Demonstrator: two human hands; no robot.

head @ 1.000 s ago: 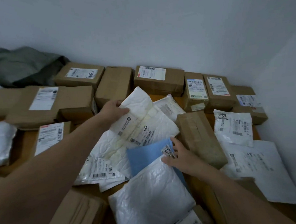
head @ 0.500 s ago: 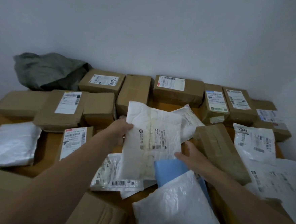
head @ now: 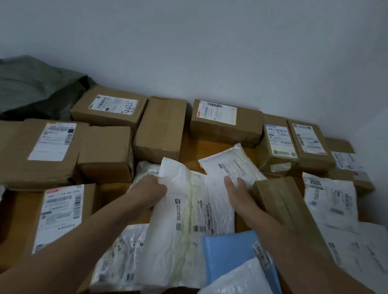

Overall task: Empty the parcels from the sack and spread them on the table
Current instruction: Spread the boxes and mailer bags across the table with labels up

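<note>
Parcels (head: 161, 126) cover the worktop (head: 189, 147); the grey-green sack (head: 23, 87) lies slumped at upper left. Centre frame, my left hand (head: 149, 193) grips the top edge of a crumpled white mailer (head: 187, 227). My right hand (head: 238, 190) rests straight-fingered on a smaller white packet (head: 232, 164).

The cardboard boxes (head: 161, 126) are matt brown board carrying smooth white paper labels (head: 50, 143); the tape-wrapped box (head: 282, 205) shows a slight sheen. The white poly mailer (head: 189, 227) is thin, wrinkled plastic film, and the blue mailer (head: 228, 252) is smooth and matt. The sack (head: 23, 87) is dull, creased grey-green cloth; the table (head: 188, 151) is smooth orange-brown wood.
</note>
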